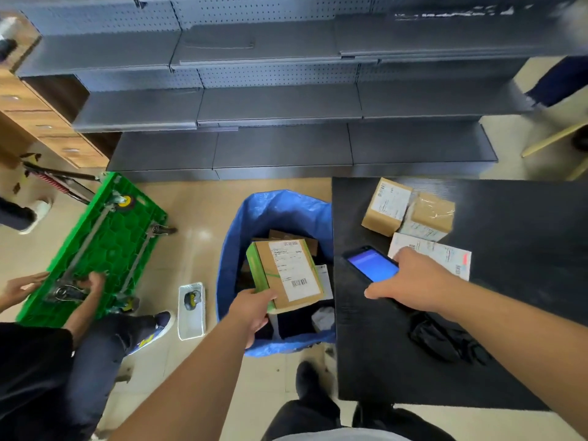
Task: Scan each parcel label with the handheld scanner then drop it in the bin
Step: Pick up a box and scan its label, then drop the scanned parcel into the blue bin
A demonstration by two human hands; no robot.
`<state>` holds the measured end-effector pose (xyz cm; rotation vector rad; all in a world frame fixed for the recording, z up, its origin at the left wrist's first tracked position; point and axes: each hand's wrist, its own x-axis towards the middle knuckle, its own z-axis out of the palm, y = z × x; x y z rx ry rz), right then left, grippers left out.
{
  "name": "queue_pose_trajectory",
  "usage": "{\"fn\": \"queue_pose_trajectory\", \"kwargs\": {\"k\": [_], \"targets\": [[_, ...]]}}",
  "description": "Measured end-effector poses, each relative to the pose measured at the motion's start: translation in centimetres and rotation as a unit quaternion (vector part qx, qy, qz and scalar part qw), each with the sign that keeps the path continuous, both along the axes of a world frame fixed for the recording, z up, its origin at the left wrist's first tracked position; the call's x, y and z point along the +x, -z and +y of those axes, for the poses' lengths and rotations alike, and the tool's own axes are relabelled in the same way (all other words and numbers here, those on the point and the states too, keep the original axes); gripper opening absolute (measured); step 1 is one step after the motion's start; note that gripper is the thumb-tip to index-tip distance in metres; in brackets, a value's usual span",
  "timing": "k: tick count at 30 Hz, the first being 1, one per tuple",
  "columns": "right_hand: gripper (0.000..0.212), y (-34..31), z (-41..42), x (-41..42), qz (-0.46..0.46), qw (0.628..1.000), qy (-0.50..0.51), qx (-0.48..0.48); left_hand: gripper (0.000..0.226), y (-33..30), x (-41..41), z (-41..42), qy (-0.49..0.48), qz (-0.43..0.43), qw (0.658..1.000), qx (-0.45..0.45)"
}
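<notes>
Kneeling far to the left of the blue bag (280,208), another person has both hands on an upside-down green cart (105,243). Just left of the bag, a small clear tray (190,326) lies on the floor with a wheel in it.

My left hand (253,308) is over the bag's open mouth. My fingers are wrapped around the near end of a brown and green parcel (283,273), and its white label faces up. More boxes lie down inside the bag, under the parcel.

Right of the bag is a black table (509,313). My right hand (410,281) is on the table, just past the bag's edge, and it grips the scanner (370,264). The scanner's screen glows blue and faces up.

Farther right of the bag, at the back of the table, two brown boxes (410,208) sit side by side and touch. A flat white parcel (442,253) lies just in front of them, and my right hand's fingers reach over its near corner.
</notes>
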<state>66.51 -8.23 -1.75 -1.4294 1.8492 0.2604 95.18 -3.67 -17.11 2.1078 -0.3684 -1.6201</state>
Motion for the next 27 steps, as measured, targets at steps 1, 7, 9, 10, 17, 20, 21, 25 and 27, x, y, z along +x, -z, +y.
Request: {"fn": "queue_pose_trajectory", "kwargs": {"k": [1,7,9,10,17,20,21,25,27], "targets": [[0.076,-0.1,0.1,-0.1,0.0,1.0,0.008,0.001,0.063,-0.4,-0.5,-0.4,0.016,0.009,1.0,0.009],[0.069,-0.9,0.4,0.0,0.005,0.999,0.034,-0.004,0.042,-0.8,-1.5,-1.9,0.084,0.022,0.996,0.003],[0.07,-1.0,0.5,-0.1,0.006,0.999,0.034,-0.004,0.047,-0.8,-1.6,-2.3,0.095,0.025,0.995,-0.007],[0.071,-1.0,0.6,-0.2,0.005,0.999,0.034,-0.004,0.043,-1.0,-1.6,-2.5,0.098,0.025,0.995,-0.013],[0.074,-1.2,1.5,-0.9,0.006,1.0,0.029,-0.006,0.032,-2.5,-2.6,-2.8,0.117,0.013,0.992,-0.036],[0.073,-1.1,2.1,-1.4,0.005,1.0,0.027,-0.001,0.033,-2.6,-3.3,-2.6,0.129,0.017,0.991,-0.037],[0.073,-1.2,2.3,-1.7,0.004,1.0,0.028,-0.001,0.032,-2.7,-3.6,-2.5,0.131,0.017,0.991,-0.037],[0.072,-1.0,3.0,-3.4,0.005,0.999,0.034,0.002,0.031,-2.7,-5.1,-2.4,0.143,0.016,0.989,-0.031],[0.073,-0.9,3.4,-4.7,0.004,0.999,0.044,0.005,0.04,-2.6,-6.2,-2.3,0.151,0.017,0.988,-0.027]]}}
